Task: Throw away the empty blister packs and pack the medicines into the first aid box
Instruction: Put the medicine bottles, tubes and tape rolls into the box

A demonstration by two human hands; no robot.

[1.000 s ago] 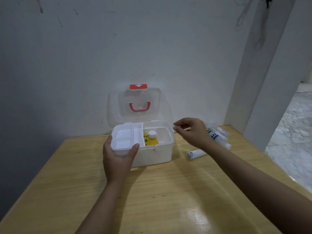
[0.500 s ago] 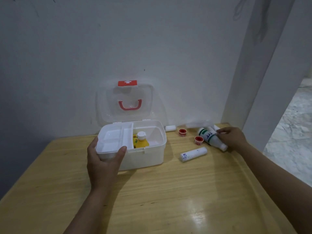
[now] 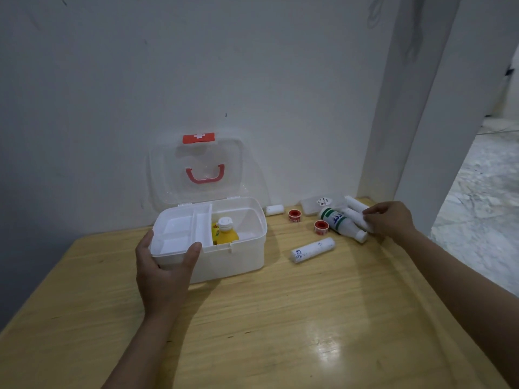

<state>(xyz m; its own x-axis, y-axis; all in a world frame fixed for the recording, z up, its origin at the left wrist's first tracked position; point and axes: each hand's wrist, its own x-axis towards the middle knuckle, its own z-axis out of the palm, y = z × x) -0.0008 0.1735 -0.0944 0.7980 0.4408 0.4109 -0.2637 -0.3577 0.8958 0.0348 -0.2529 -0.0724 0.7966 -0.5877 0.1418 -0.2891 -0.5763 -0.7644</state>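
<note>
Left hand [image 3: 165, 273] grips the first aid box [image 3: 224, 256] front corner; lid latch shows a white cross. Right hand [image 3: 390, 220] pinches a white roll [image 3: 354, 213] beside the green-labelled bottle [image 3: 341, 223], print unreadable.

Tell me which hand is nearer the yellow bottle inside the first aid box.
Left. The left hand grips the box's front-left corner, close to the yellow bottle. The right hand is far off to the right, on a white roll.

Wooden table [image 3: 280, 318] bears first aid box [image 3: 233, 259], bottle [image 3: 341, 223], rolls [image 3: 312, 250].
</note>
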